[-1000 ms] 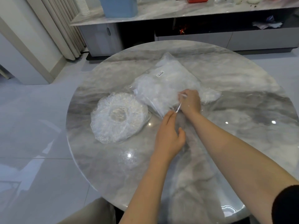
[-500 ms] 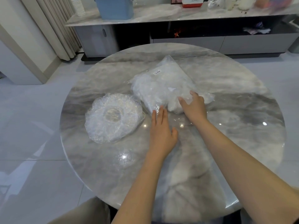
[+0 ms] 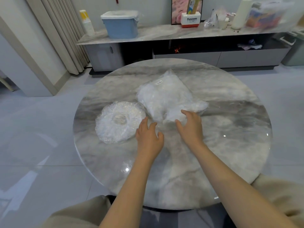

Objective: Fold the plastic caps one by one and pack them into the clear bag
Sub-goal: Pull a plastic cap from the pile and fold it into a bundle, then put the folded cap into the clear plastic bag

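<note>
A clear bag (image 3: 166, 97) stuffed with white plastic caps lies near the middle of the round marble table (image 3: 230, 129). To its left sits a round stack of clear plastic caps (image 3: 118, 121), flat on the table. My right hand (image 3: 190, 127) hovers at the bag's near edge with its fingers spread and loosely bent, fingertips at the plastic. My left hand (image 3: 148, 137) is just right of the cap stack, fingers relaxed and holding nothing.
Beyond the table runs a low marble-topped cabinet (image 3: 181, 35) with a blue bin (image 3: 120, 24), a stack of paper cups (image 3: 86, 23) and other clutter. Curtains (image 3: 60, 35) hang at the left. Grey tiled floor surrounds the table.
My right hand let go of the bag's mouth and now hovers at its near edge. My left hand shifted left toward the cap stack. The camera tilted up.
</note>
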Demonstrator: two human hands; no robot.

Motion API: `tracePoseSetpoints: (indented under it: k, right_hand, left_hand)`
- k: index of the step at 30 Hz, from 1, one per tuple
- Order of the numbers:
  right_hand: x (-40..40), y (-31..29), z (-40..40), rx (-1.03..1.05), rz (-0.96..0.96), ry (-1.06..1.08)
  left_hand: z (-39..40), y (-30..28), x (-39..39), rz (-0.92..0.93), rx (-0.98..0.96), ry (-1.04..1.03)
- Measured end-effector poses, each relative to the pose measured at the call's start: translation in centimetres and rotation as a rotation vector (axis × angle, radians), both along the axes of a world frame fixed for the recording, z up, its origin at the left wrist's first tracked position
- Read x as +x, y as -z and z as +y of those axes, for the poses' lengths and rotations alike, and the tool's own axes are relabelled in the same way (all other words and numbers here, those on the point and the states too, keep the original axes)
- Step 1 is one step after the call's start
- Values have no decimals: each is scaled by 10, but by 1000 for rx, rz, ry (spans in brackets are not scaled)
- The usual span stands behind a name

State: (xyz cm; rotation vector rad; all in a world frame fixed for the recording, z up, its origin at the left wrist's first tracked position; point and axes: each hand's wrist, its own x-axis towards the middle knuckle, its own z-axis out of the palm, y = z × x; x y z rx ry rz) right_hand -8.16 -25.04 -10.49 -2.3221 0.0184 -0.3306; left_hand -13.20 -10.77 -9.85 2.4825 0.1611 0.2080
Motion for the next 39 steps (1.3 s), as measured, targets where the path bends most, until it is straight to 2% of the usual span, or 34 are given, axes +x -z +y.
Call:
tracePoseSetpoints:
  k: [6, 8, 13, 17, 20, 22, 26, 33, 36, 39]
  right_hand:
    - [-29, 7, 7, -81, 32, -51]
    - [-33, 10, 9, -81, 36, -75]
    - [-42, 12, 13, -78, -61, -83]
    - [-58, 14, 17, -58, -145, -99]
    - [-73, 16, 18, -50, -123, -146]
    - [-83, 17, 18, -59, -102, -185]
    - [-100, 22, 15, -134, -87, -314]
    - [-127, 30, -1, -274, -32, -405]
    - [-131, 32, -12, -324, -35, -420]
    - [-135, 31, -23, -289, 37, -451]
  left_hand:
    - [38, 8, -13, 287, 133, -126]
    - [49, 12, -15, 329, 155, -133]
    - [56, 20, -20, 260, 132, -148]
    - [47, 17, -29, 42, 52, -203]
    - [39, 14, -43, -137, 26, -197]
    - [33, 14, -55, -175, -11, -149]
    - [22, 12, -83, -148, -200, -52]
    - [6, 22, -121, -15, -219, 153]
    - [4, 23, -133, -9, -264, 159]
    - [7, 23, -140, 7, -359, 99]
